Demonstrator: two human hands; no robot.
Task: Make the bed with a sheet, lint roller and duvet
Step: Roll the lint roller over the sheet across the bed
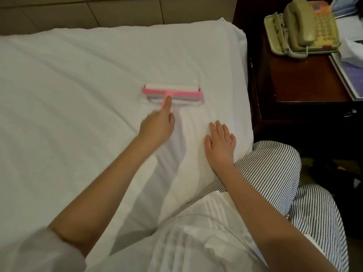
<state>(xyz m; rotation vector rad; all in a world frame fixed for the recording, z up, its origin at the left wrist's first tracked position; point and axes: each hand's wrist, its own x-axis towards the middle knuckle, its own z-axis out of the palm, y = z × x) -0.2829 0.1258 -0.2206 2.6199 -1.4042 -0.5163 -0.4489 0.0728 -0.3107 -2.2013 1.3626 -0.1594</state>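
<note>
A white sheet (78, 95) covers the bed and shows soft wrinkles. On it lies a pink lint roller (172, 92) with a wide white roll, near the bed's right side. My left hand (158, 124) grips the roller's pink handle, its forefinger stretched along the handle toward the head. My right hand (221, 142) rests flat on the sheet to the right of the roller, fingers apart and holding nothing. No duvet is in view.
A dark wooden nightstand (298, 79) stands right of the bed, with a beige corded telephone (306, 26) and papers (349, 71) on it. A tiled headboard wall (117, 10) runs behind the bed. My striped trousers (284, 173) press against the mattress edge.
</note>
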